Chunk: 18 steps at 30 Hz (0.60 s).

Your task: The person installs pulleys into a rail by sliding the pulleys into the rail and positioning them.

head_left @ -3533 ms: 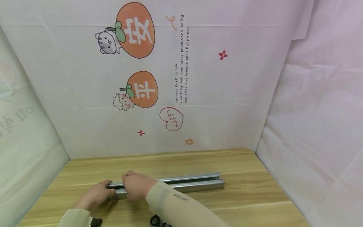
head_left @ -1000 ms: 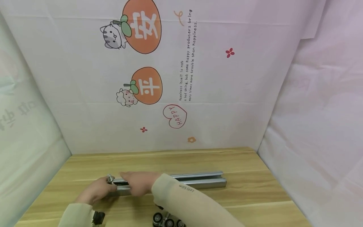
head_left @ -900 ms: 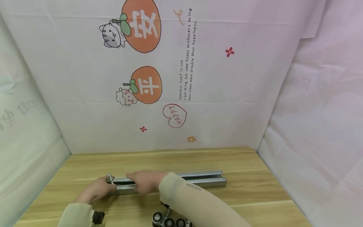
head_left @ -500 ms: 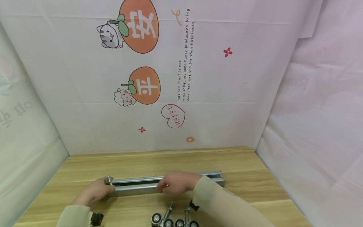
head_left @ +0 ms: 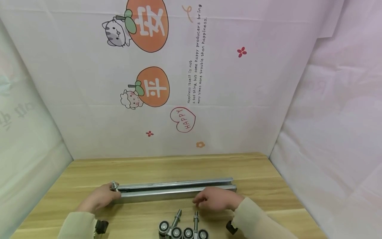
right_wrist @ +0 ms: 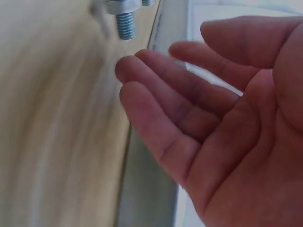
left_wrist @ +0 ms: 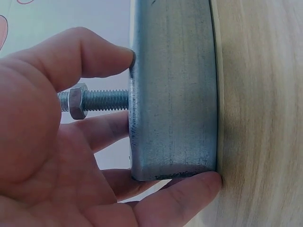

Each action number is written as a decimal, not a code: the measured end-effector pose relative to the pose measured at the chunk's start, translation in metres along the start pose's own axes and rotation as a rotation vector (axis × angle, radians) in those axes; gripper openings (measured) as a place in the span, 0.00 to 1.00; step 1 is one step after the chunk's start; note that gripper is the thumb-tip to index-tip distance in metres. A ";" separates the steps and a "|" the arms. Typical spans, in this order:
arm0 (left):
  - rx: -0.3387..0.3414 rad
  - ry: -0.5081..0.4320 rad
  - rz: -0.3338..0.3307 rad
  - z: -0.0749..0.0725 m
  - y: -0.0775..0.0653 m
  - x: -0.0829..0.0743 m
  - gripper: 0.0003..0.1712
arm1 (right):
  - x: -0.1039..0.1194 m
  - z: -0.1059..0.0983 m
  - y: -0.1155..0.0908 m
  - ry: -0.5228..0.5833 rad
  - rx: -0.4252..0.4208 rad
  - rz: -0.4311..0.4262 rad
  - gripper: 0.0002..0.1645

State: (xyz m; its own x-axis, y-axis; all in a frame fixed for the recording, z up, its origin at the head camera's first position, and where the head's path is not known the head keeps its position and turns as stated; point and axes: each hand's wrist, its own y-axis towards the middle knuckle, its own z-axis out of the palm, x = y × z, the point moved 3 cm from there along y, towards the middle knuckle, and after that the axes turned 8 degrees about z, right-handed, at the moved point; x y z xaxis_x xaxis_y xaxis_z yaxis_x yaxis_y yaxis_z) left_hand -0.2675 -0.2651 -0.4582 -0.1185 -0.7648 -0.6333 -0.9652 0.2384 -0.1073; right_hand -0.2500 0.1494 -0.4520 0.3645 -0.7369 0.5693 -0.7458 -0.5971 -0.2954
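A slotted metal rail (head_left: pixel 179 191) lies across the wooden table, its open channel facing up. My left hand (head_left: pixel 102 196) grips its left end, the thumb on the near edge and fingertips against the end face in the left wrist view. Between thumb and fingers a threaded bolt with a nut (left_wrist: pixel 78 101) stands up out of the slot; whatever it joins inside is hidden. My right hand (head_left: pixel 216 199) hovers by the rail's near side toward the right, fingers loosely bent around nothing. Its palm (right_wrist: pixel 236 156) shows in the right wrist view.
Two roller trolleys with threaded bolts, one on the left (head_left: pixel 170 229) and one on the right (head_left: pixel 196 230), lie at the table's near edge, cut off by the frame. A printed white cloth (head_left: pixel 223 99) hangs behind the table (head_left: pixel 143 169), with more cloth at both sides.
My right hand has slid from the rail's left end toward its right and come away. The upright bolt appeared at the left end after the oldest frame. My left hand stays there.
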 end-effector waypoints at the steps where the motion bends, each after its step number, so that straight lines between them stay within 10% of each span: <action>1: 0.004 0.004 -0.001 0.000 0.000 0.000 0.38 | -0.003 0.001 -0.002 0.035 -0.006 0.030 0.18; 10: 0.001 0.018 -0.009 0.000 -0.002 -0.001 0.37 | -0.021 0.021 -0.009 0.528 0.070 0.185 0.11; 18: -0.001 0.010 -0.007 -0.001 0.000 -0.002 0.38 | -0.015 0.031 -0.008 0.681 0.135 0.173 0.10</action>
State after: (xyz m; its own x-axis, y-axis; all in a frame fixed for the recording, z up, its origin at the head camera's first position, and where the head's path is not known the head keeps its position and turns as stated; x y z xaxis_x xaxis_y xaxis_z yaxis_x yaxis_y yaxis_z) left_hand -0.2670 -0.2641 -0.4565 -0.1137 -0.7727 -0.6245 -0.9664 0.2318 -0.1109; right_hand -0.2316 0.1550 -0.4820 -0.2148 -0.4893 0.8452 -0.6698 -0.5561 -0.4921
